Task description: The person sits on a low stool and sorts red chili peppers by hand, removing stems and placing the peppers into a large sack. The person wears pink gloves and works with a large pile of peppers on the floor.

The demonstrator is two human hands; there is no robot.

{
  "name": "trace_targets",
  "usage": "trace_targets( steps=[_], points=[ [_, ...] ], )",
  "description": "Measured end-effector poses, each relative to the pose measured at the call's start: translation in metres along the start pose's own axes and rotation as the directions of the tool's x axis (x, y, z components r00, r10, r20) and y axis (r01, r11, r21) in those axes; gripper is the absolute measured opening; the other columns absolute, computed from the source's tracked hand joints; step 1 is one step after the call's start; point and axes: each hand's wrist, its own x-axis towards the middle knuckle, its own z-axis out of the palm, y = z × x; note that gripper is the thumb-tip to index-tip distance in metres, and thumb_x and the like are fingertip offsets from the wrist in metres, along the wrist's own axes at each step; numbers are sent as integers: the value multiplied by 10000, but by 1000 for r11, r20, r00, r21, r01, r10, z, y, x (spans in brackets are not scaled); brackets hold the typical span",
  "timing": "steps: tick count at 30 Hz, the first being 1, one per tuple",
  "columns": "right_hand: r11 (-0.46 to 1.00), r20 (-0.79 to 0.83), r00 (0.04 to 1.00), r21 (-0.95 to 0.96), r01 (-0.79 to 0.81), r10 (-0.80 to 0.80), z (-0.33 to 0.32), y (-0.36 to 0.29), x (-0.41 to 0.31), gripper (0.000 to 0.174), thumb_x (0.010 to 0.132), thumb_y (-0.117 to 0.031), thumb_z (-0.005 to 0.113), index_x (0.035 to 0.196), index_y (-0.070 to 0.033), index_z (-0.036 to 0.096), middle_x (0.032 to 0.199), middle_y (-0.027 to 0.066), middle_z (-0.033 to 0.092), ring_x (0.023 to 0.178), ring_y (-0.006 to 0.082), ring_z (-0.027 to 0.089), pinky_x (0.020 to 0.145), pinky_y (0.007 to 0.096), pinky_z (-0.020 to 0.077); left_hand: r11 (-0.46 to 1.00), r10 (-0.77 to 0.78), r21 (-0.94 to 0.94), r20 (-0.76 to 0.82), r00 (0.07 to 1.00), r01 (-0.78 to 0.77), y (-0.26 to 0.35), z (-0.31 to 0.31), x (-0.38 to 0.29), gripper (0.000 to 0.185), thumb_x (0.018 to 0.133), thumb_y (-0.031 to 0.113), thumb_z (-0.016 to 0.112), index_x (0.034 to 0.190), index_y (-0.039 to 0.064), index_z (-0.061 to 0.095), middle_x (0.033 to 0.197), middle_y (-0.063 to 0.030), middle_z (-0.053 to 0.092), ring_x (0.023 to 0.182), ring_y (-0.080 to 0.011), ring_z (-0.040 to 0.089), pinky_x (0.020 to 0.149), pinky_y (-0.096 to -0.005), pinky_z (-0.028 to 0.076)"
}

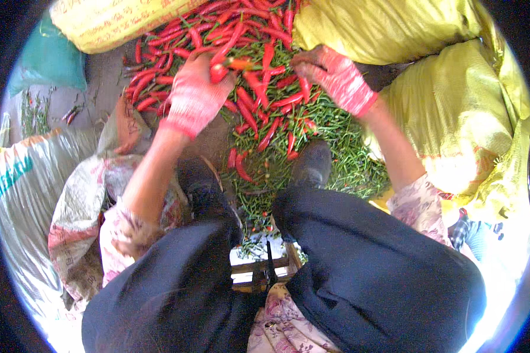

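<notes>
A heap of red chili peppers (176,39) lies on the ground before me, with plucked green stems (357,150) spread beneath and to its right. My left hand (201,90), in a pink-and-white knit glove, is closed on several red chili peppers (218,73); an orange-green one beside them is blurred. My right hand (333,77), in a like glove, hovers over the heap's right side with its fingers bent together; whether they pinch anything is unclear. Loose red peppers (247,112) lie on the stems between the hands and my shoes.
Full yellow woven sacks (450,106) stand at the right, and another printed yellow sack (128,22) lies at the upper left. A green sack (48,57) and white woven sacks (39,185) are at the left. My dark shoe (311,165) rests among the stems.
</notes>
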Motion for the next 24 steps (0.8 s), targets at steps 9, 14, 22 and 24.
trace_targets(
  steps=[9, 14, 22, 24],
  points=[
    [850, -54, 951, 466, -247, 306, 52, -72, -49, 267, 988, -208, 545, 1086, -2, 684, 862, 74, 658, 780, 152, 617, 706, 314, 507, 75, 87, -472, 881, 466, 879, 50, 13, -65, 309, 883, 310, 709, 1056, 74, 609, 899, -11, 650, 826, -120, 624, 725, -280, 504],
    [924, -18, 937, 173, -340, 348, 76, -86, -79, 217, 856, -136, 626, 1033, -20, 671, 901, 162, 668, 820, 353, 653, 707, 409, 531, 384, -125, -503, 803, 583, 774, 63, 13, -89, 389, 805, 200, 774, 1122, 52, 604, 928, -8, 646, 817, -103, 611, 711, -270, 517],
    [657, 229, 757, 386, -648, 612, 41, -63, -71, 326, 961, -278, 547, 1096, -18, 691, 905, 198, 698, 793, 294, 701, 724, 376, 560, 331, -35, -615, 750, 660, 716, 50, 12, -101, 485, 784, 81, 774, 1224, 70, 570, 949, -13, 646, 803, -112, 623, 701, -281, 529],
    [850, 169, 845, 65, -524, 508, 30, -53, -62, 329, 920, -285, 585, 1157, -78, 679, 956, 198, 679, 918, 332, 671, 831, 408, 539, 230, -10, -669, 725, 689, 707, 44, 13, -103, 461, 796, 83, 764, 1219, 83, 579, 903, -12, 646, 725, -106, 620, 616, -271, 505]
  ],
)
